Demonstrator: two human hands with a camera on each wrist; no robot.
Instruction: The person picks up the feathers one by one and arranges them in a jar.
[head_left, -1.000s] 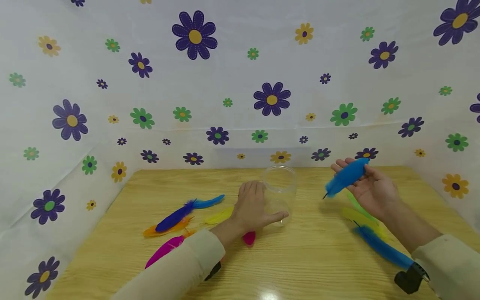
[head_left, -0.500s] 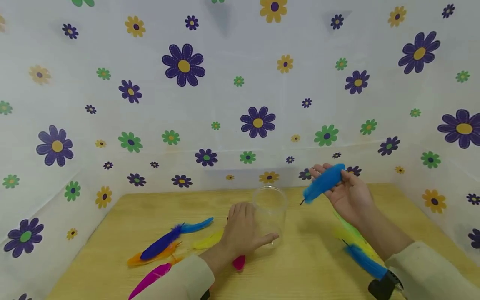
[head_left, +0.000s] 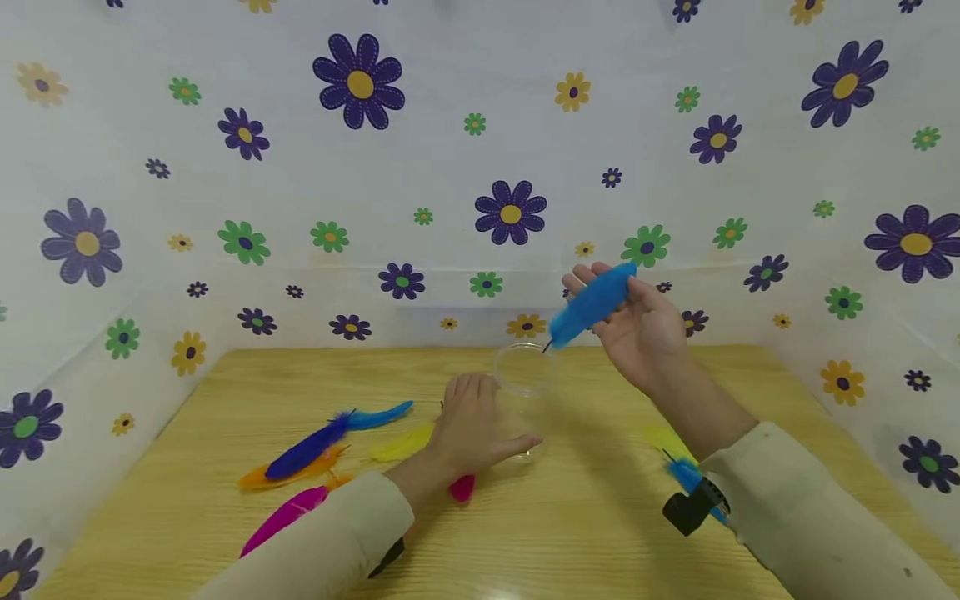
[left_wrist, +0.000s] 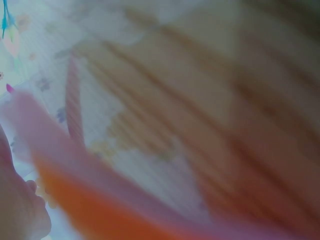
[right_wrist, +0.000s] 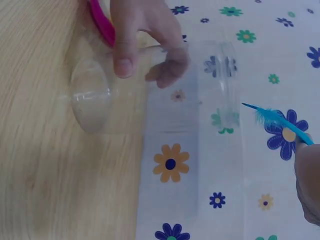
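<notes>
My left hand (head_left: 471,425) grips the side of a clear plastic jar (head_left: 519,408), which stands upright on the table. In the right wrist view the thumb and fingers curl round the jar (right_wrist: 165,117). A bright blue feather (head_left: 592,306) is pinched in my right hand (head_left: 647,333), between thumb and fingers, above and right of the jar. Its dark quill points down and left at the jar's open rim; in the right wrist view the feather (right_wrist: 287,125) stays just outside the mouth. Nothing is seen inside the jar.
Left on the wooden table (head_left: 585,517) lie dark blue (head_left: 307,450), orange (head_left: 258,477), light blue (head_left: 382,416), yellow (head_left: 401,446) and magenta (head_left: 285,518) feathers. Another blue feather (head_left: 684,473) and a yellow feather (head_left: 662,437) lie under the right forearm. A flowered cloth (head_left: 435,167) hangs behind.
My right hand has moved left with the blue feather, bringing its quill close over the jar's rim. The left hand keeps its hold on the jar. The head view has shifted.
</notes>
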